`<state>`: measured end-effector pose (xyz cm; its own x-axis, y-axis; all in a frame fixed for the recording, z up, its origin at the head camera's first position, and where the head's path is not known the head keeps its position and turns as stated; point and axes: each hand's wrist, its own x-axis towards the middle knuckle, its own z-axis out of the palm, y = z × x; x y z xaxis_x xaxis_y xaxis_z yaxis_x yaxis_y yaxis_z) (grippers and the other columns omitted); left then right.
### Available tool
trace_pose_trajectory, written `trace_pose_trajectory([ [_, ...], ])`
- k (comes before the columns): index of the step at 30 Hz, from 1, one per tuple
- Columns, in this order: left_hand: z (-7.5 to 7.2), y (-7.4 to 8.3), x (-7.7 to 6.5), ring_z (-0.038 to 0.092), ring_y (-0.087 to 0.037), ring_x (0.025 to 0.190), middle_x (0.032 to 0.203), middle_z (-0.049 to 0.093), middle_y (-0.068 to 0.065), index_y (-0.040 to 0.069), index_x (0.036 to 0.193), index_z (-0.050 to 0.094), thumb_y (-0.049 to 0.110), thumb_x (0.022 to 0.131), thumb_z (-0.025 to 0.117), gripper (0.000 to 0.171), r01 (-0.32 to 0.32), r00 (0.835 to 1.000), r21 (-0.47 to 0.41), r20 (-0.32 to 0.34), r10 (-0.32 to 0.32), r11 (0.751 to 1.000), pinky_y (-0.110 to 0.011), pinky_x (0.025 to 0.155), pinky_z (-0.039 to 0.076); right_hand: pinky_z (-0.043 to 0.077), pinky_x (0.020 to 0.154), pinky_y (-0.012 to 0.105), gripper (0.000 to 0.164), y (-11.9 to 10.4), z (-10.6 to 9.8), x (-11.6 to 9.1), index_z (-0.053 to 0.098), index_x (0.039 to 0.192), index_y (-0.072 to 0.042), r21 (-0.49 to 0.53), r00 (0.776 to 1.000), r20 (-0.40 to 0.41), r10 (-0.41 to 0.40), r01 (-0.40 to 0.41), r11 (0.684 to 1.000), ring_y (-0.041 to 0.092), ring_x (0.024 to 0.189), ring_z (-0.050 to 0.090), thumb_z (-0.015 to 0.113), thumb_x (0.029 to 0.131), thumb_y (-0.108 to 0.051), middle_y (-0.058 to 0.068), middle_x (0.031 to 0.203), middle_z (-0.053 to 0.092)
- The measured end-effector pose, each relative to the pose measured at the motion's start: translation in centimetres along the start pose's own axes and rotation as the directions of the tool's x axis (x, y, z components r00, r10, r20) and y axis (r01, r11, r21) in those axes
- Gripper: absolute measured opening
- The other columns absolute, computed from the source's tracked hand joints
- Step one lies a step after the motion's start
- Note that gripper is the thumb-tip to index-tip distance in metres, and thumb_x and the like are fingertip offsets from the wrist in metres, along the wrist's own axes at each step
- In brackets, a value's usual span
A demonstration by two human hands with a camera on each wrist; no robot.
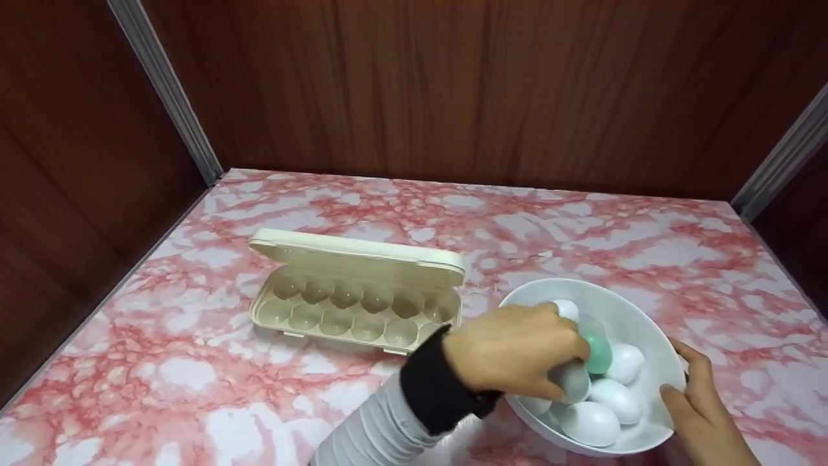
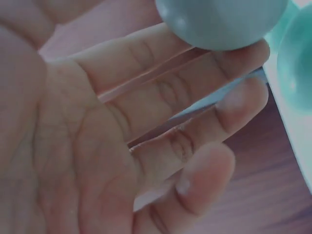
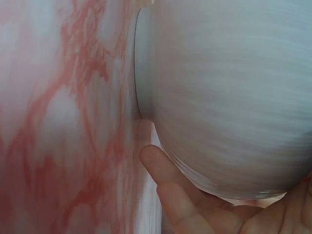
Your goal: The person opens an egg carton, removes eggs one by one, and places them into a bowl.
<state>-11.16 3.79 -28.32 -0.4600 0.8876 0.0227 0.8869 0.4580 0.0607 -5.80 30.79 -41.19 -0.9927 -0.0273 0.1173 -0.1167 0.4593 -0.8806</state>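
Over the white bowl, my left hand reaches in from the left. Its thumb and fingers pinch a grey egg, also seen as a smooth grey egg against the fingertips in the left wrist view. Beside it in the bowl are a green egg and several white eggs. My right hand grips the bowl's right side, thumb at the rim. In the right wrist view, fingers of that hand curve under the bowl's outer wall.
A cream egg box stands left of the bowl, its lid raised at the back and its cups bare. The red-and-white marbled table ends at a brown wood-look back wall, with side panels left and right.
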Motion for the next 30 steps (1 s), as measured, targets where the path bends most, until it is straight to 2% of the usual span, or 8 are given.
trace_pose_trajectory([
  [5, 1.0, 0.8, 0.7, 0.055, -0.009, 0.086, 0.087, 0.063, 0.015, 0.028, 0.091, 0.069, 0.039, 0.078, 0.081, 0.02, 0.02, 0.998, 0.074, 0.052, -0.024, 0.997, -0.023, 0.064, 0.047, 0.05, 0.071, 0.02, 0.049, -0.6, 0.2, 0.0, 0.007, 0.15, -0.01, -0.019, 0.999, 0.028, 0.024, -0.024, 1.0, -0.006, 0.099, 0.055, 0.023, 0.105, -0.001, 0.027, 0.143, 0.033],
  [7, 1.3, 0.9, 0.8, 0.055, -0.01, 0.088, 0.087, 0.063, 0.015, 0.028, 0.089, 0.069, 0.039, 0.077, 0.081, 0.02, 0.033, 0.998, 0.089, 0.059, -0.038, 0.995, -0.024, 0.063, 0.048, 0.05, 0.071, 0.019, 0.049, -0.7, 0.2, 0.1, 0.006, 0.15, -0.007, -0.027, 0.999, 0.037, 0.026, -0.025, 0.999, -0.008, 0.1, 0.053, 0.023, 0.104, -0.001, 0.031, 0.144, 0.031],
  [15, 1.9, 1.3, 0.8, 0.057, -0.009, 0.09, 0.086, 0.061, 0.013, 0.029, 0.082, 0.065, 0.038, 0.079, 0.078, 0.016, 0.062, 0.995, 0.133, 0.071, -0.071, 0.989, -0.025, 0.06, 0.048, 0.049, 0.071, 0.019, 0.049, -0.7, 0.3, 0.2, 0.005, 0.15, -0.007, -0.035, 0.999, 0.043, 0.027, -0.026, 0.999, -0.008, 0.1, 0.052, 0.024, 0.105, -0.002, 0.03, 0.143, 0.031],
  [17, 1.9, 1.3, 0.8, 0.058, -0.008, 0.087, 0.086, 0.061, 0.013, 0.029, 0.081, 0.064, 0.038, 0.079, 0.077, 0.015, 0.059, 0.995, 0.135, 0.07, -0.069, 0.989, -0.024, 0.06, 0.048, 0.05, 0.072, 0.02, 0.049, -0.6, 0.3, 0.2, 0.008, 0.15, -0.009, -0.041, 0.999, 0.03, 0.018, -0.017, 0.999, -0.006, 0.099, 0.054, 0.024, 0.104, -0.002, 0.022, 0.14, 0.035],
  [22, 2.1, 1.2, 0.8, 0.06, -0.005, 0.084, 0.088, 0.061, 0.012, 0.028, 0.083, 0.065, 0.038, 0.081, 0.075, 0.014, 0.042, 0.995, 0.137, 0.083, -0.054, 0.99, -0.024, 0.06, 0.05, 0.049, 0.072, 0.02, 0.049, -0.1, 0.5, 0.2, 0.014, 0.15, -0.018, -0.07, 1.0, -0.002, -0.006, 0.006, 0.998, -0.003, 0.099, 0.054, 0.026, 0.105, -0.002, -0.007, 0.131, 0.039],
  [24, 2.2, 1.2, 0.8, 0.06, -0.005, 0.085, 0.09, 0.061, 0.012, 0.029, 0.085, 0.066, 0.038, 0.082, 0.075, 0.014, 0.038, 0.995, 0.136, 0.086, -0.05, 0.99, -0.024, 0.061, 0.05, 0.049, 0.073, 0.019, 0.049, 0.0, 0.4, 0.2, 0.013, 0.15, -0.017, -0.073, 1.0, 0.0, -0.002, 0.002, 0.997, -0.005, 0.1, 0.053, 0.026, 0.105, -0.002, -0.005, 0.133, 0.038],
  [28, 2.1, 1.0, 0.6, 0.06, -0.005, 0.086, 0.094, 0.062, 0.012, 0.027, 0.094, 0.066, 0.042, 0.083, 0.074, 0.021, 0.034, 0.998, 0.114, 0.054, -0.04, 0.993, -0.023, 0.062, 0.05, 0.049, 0.072, 0.018, 0.05, -0.1, 0.1, 0.4, 0.008, 0.151, -0.008, -0.089, 0.999, 0.013, 0.03, -0.029, 0.996, -0.011, 0.101, 0.048, 0.027, 0.105, -0.004, 0.02, 0.141, 0.034],
  [30, 2.0, 0.7, 0.2, 0.06, -0.005, 0.087, 0.096, 0.06, 0.013, 0.025, 0.101, 0.063, 0.042, 0.084, 0.074, 0.027, 0.036, 0.999, 0.082, 0.018, -0.038, 0.996, -0.022, 0.066, 0.05, 0.049, 0.071, 0.017, 0.052, -0.3, -0.2, 0.4, 0.007, 0.152, -0.005, -0.13, 0.998, -0.009, 0.055, -0.056, 0.99, -0.016, 0.099, 0.044, 0.031, 0.106, -0.01, 0.026, 0.144, 0.031],
])
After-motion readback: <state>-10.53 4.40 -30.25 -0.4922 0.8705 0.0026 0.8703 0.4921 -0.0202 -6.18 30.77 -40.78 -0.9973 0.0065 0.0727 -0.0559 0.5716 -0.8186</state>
